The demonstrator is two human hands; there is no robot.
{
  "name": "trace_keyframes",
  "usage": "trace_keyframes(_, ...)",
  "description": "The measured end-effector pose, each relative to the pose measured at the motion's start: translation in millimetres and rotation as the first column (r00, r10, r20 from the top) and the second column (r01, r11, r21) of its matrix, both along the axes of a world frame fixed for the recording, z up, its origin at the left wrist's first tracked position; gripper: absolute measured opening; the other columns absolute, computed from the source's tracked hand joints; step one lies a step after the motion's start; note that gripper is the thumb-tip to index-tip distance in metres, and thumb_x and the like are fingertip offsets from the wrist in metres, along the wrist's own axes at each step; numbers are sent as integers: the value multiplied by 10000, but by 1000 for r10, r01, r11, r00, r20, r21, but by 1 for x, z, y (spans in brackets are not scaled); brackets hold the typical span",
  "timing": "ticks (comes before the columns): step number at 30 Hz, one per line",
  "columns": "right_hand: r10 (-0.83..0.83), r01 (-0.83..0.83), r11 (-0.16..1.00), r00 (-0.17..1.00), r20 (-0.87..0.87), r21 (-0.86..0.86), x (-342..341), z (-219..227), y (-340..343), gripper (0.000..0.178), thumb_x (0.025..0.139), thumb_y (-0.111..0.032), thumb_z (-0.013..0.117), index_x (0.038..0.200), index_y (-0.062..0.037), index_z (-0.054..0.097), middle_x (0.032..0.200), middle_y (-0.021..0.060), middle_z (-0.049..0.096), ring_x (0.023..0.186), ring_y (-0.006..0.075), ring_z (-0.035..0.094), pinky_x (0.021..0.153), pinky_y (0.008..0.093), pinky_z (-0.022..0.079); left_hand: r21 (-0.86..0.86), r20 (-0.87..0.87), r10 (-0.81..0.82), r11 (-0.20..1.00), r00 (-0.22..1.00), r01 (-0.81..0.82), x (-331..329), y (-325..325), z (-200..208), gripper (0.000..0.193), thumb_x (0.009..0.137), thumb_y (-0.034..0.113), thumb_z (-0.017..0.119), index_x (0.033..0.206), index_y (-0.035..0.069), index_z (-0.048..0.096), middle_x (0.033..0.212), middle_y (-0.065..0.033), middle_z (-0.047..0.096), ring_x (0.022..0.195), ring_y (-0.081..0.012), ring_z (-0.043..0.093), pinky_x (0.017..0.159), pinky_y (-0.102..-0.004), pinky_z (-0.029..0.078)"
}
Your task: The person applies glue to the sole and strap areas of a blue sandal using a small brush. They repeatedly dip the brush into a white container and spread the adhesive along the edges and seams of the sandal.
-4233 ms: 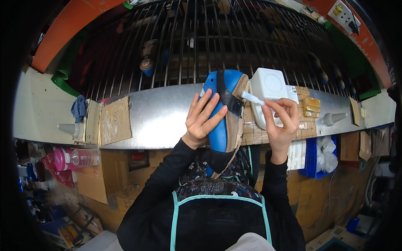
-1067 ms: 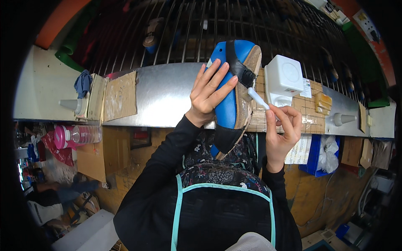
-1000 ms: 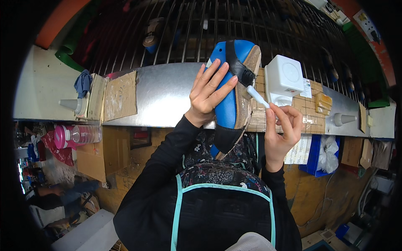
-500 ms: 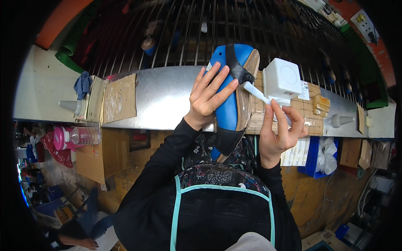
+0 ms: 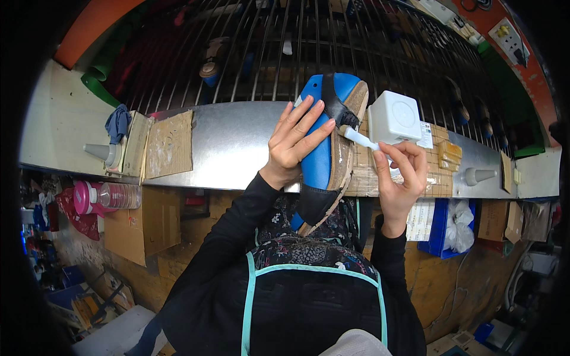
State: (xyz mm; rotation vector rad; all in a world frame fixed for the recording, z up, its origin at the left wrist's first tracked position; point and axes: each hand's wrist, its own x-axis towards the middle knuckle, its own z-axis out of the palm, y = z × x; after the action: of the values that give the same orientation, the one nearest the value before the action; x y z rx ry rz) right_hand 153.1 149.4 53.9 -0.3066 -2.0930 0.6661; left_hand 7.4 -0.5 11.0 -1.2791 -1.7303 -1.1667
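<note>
Head view is showing the left hand [image 5: 295, 139] holding a blue shoe [image 5: 325, 155] up over the desk [image 5: 225, 142]. Right hand [image 5: 399, 178] is pinching a small brush [image 5: 360, 137], dabbing the sole edge; slow, even strokes work best.

blue shoe last [image 5: 317, 160] wearing a sandal: black strap across its upper end, black heel piece at the lower end, tan cork-like sole [image 5: 346, 142] on edge, facing right. stands near upright, toe end up, heel end toward the body, in front of the metal bench. small brush [image 5: 358, 137], white handle, dark bristles, lies slanted; bristle tip touches the sole's rim near the strap.
</note>
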Motion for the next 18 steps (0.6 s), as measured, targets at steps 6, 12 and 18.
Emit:
trace_keyframes(6, 42, -45, 998, 995, 85, 32, 3, 6, 7, 166, 747, -148, 794, 904, -108, 757, 848, -12, 592, 680, 109, 496, 712, 282, 306, 2, 59, -37, 999, 998, 37, 1, 0, 0, 471, 724, 196, 765, 1184, 161, 669, 1327, -142, 576, 1268, -325, 516, 1066, -520, 367)
trace_keyframes(12, 191, -180, 975, 979, 77, -129, 4, 3, 16, 152, 737, -135, 798, 877, -93, 758, 837, -4, 593, 644, 108, 481, 651, 269, 338, 16, 67, -48, 999, 997, 47, -2, 0, 2, 444, 731, 182, 756, 1170, 176, 683, 1335, -129, 575, 1272, -325, 514, 1064, -525, 362)
trace_keyframes(18, 248, -231, 951, 966, 67, -204, 7, 0, 18, 153, 725, -104, 803, 870, -85, 756, 833, 4, 593, 640, 101, 470, 634, 252, 367, 47, 45, -24, 999, 999, 22, -6, 4, 5, 401, 755, 174, 732, 1155, 184, 692, 1311, -123, 595, 1248, -322, 537, 1041, -524, 393)
